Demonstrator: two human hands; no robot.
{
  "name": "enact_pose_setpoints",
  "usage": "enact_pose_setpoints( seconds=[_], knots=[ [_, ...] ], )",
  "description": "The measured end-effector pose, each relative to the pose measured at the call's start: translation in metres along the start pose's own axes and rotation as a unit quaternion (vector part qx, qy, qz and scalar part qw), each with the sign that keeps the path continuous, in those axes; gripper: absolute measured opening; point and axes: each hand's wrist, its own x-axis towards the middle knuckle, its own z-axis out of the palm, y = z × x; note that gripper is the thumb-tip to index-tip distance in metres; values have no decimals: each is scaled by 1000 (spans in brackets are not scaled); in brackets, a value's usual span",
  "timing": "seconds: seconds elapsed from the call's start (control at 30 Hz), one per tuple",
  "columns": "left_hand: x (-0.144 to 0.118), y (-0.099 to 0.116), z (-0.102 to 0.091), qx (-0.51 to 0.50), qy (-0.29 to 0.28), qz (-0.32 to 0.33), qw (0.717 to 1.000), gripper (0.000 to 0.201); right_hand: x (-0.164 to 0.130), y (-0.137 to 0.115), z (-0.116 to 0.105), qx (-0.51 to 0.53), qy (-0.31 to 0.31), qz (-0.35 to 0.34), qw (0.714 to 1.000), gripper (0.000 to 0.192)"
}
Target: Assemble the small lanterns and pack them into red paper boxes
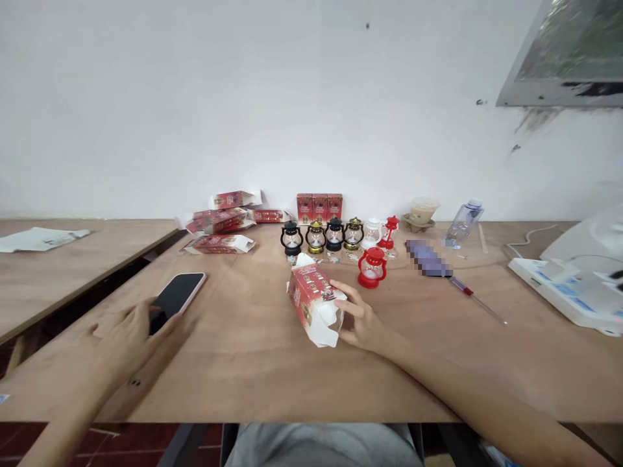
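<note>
A red printed cardboard box (314, 295) lies tilted in front of me, its white end flaps open. My right hand (360, 318) is closed on the box's right side, and a bit of clear plastic shows by the near flaps. At the left, the fingers and thumb of my left hand (124, 334) are around the lower end of a dark-screened smartphone (178, 295), which lies on the table. Just beyond my right hand stands a red mini lantern (372, 268). Behind the box, several more lanterns stand in a row, among them a black lantern (292, 239) and a white lantern (372, 232).
Opened red boxes (221, 220) are piled at the back left. Closed red boxes (320, 207) stand against the wall. Rightward are a drink cup (423, 211), a clear bottle (464, 222), a screwdriver (479, 301) and a white power strip (564, 292). A gap separates the left table.
</note>
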Motion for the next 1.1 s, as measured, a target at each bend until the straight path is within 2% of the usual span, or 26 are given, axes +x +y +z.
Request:
enact_pose_setpoints(
  seconds=[0.07,0.1,0.17,0.2,0.23,0.33,0.43,0.5,0.57,0.63,0.7,0.77,0.8,0.83,0.87,0.93,0.97,1.0,1.1],
  knots=[
    [3,7,-4,16,36,-4,999,50,-1,1,0,-15,-5,-8,1000,62],
    [3,14,-6,10,53,16,998,51,-1,1,0,-23,-7,-13,1000,58],
    [-1,33,-5,-62,67,103,990,48,-3,2,1,-36,-9,-13,999,52],
    [-5,47,-3,-113,50,162,979,46,-4,1,2,-41,-11,-6,999,48],
    [-10,62,0,-162,55,192,966,47,-4,1,2,-45,-12,4,999,45],
    [-25,117,12,-258,-32,291,921,59,-6,-2,4,-54,-21,36,998,41],
    [-32,168,24,-341,-94,329,876,67,-5,-5,5,-38,-45,47,997,44],
    [-32,191,30,-361,-138,337,858,75,-3,-6,4,-18,-66,61,996,48],
    [-29,201,29,-361,-165,339,853,79,-2,-6,3,-4,-81,83,993,55],
    [-23,196,23,-354,-159,344,855,77,0,-5,3,-3,-86,107,991,61],
    [-14,175,13,-322,-119,329,880,67,1,-5,3,-18,-95,128,987,62],
    [-4,141,3,-211,-73,230,947,48,1,-5,4,-44,-114,142,982,59],
    [-1,122,0,-141,-72,175,972,43,2,-6,5,-55,-124,144,980,59],
    [2,102,-1,-69,-71,106,989,44,2,-6,5,-64,-131,142,979,59],
    [2,83,-1,-1,-44,25,999,49,2,-6,5,-70,-135,138,979,60],
    [-1,51,1,92,6,-65,994,61,3,-7,4,-82,-140,124,979,62],
    [-3,38,3,97,1,-83,992,63,3,-8,4,-89,-144,117,979,62],
    [-6,28,6,85,-29,-70,993,61,4,-8,3,-97,-148,111,978,61],
    [-13,15,14,84,-35,-60,994,55,4,-10,2,-115,-155,101,976,62]
  ],
)
